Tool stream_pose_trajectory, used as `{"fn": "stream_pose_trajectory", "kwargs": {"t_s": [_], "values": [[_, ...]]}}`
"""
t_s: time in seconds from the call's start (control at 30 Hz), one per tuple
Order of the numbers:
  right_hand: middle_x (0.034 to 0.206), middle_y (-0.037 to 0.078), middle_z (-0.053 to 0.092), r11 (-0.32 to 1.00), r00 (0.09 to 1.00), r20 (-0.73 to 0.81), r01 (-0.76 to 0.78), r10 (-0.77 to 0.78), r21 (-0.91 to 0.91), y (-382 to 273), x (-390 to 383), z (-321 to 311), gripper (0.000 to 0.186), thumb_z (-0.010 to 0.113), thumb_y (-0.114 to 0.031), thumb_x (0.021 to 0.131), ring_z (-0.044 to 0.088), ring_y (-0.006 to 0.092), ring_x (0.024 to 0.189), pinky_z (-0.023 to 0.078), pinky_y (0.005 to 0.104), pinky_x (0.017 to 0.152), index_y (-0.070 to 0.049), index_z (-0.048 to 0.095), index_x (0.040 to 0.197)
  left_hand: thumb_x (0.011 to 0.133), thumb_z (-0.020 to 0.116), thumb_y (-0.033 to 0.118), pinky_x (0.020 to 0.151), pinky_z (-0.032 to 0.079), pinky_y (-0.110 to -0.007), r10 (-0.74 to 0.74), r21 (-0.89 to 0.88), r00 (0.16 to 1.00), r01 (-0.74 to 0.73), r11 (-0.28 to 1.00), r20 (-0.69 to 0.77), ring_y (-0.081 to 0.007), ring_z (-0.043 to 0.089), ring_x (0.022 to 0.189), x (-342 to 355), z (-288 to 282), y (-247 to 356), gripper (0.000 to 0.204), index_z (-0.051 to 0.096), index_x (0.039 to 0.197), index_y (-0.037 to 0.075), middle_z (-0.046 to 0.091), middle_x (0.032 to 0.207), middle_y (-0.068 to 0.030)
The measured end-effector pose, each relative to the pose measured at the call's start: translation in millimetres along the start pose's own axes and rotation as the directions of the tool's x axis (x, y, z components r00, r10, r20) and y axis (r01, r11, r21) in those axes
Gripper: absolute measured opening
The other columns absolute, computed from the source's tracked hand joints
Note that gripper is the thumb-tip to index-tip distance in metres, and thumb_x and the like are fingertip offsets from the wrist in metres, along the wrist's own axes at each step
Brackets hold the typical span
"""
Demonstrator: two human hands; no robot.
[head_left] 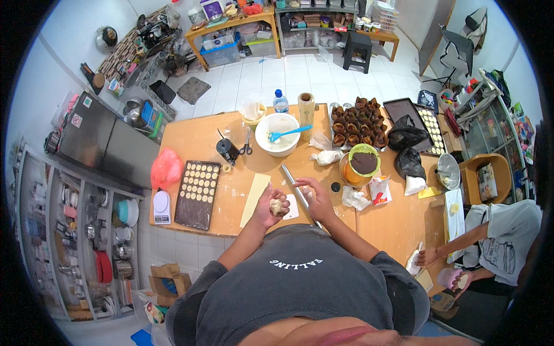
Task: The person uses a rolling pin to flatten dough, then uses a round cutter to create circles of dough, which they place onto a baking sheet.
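Observation:
My left hand [266,210] is cupped round a small pale lump of dough [279,206], above the near edge of the wooden table. To its right, my right hand [319,202] is raised with fingers bent and apart; a little pale stuff seems to stick to the fingertips. Between the hands, a slim metal rod [287,173] lies slanted on the table, partly hidden by my right hand. Beside it is a white flat card [291,207]. Left of my left hand lies a long pale yellow strip [251,202].
At the left, a dark baking tray [193,213] holds rows of pale rounds near a scale [162,203]. Ahead stand a white bowl [266,128] with a blue spatula and dark paper cups [360,122]. At the right, a co-worker's hand [428,256] touches a white bag.

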State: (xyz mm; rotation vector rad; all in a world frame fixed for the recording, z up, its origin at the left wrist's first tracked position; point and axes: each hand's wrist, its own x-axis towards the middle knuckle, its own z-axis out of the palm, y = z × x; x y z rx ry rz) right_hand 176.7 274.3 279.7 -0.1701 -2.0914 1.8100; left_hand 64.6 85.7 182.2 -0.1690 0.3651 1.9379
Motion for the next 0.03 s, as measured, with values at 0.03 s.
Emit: {"fn": "stream_pose_trajectory", "kwargs": {"t_s": [0.03], "values": [[0.119, 0.011, 0.072, 0.988, 0.992, -0.027, -0.120, 0.123, 0.102, 5.7, 0.8, -0.7, 0.041, 0.056, -0.038, 0.105, 0.064, 0.0250, 0.116, 0.044, 0.0424, 0.106, -0.004, 0.064, 0.127, 0.100, 0.049, 0.068, 0.062, 0.052, -0.041, -0.008, -0.069, 0.967, 0.026, 0.997, 0.254, -0.0294, 0.066, 0.087, 6.3, -7.4, 2.4, 0.056, 0.065, 0.114, 0.016, 0.066, 0.091, -0.0065]]}}
